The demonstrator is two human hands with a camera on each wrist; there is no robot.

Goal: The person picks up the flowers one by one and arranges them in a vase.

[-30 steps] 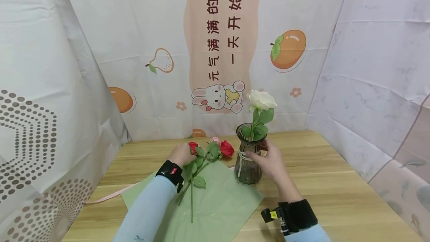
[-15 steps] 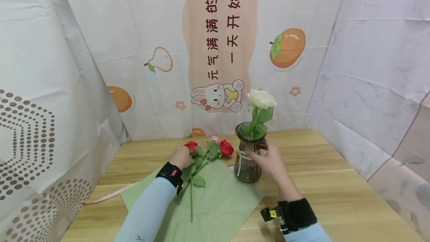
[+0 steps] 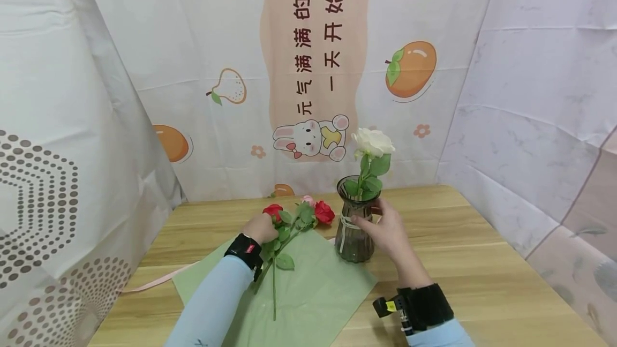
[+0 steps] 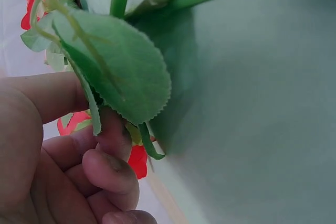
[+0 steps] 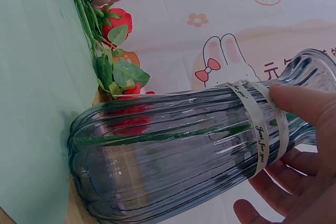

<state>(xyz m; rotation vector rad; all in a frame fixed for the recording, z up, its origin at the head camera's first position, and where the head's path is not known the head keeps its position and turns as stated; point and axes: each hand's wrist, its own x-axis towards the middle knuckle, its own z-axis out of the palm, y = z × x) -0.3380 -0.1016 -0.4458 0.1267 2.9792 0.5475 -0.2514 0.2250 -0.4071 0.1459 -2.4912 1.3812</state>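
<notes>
My left hand (image 3: 260, 227) reaches into the flowers at the left and pinches a red rose (image 3: 272, 210) just below its bloom. In the left wrist view, a green leaf (image 4: 115, 66) covers part of the fingertips and the stem. A smoky ribbed glass vase (image 3: 354, 242) stands upright, gripped at its narrow neck by my right hand (image 3: 391, 232), thumb in front and fingers behind. A white rose (image 3: 373, 142) with green leaves rises from its mouth; the stem (image 5: 194, 134) shows through the glass. A printed ribbon (image 5: 261, 135) circles the neck, beside my thumb.
Another red rose (image 3: 324, 212) and a pink one (image 3: 307, 200) lie left of the vase. Their stems cross a sheet of green paper (image 3: 318, 288) on the wooden table (image 3: 458, 261). A pink ribbon (image 3: 159, 281) extends leftward from the paper. Printed cloth (image 3: 212, 138) hangs behind.
The red rose at my left hand has shifted slightly left, showing more of its bloom. My right hand keeps its hold on the vase; the head view drifts slightly.
</notes>
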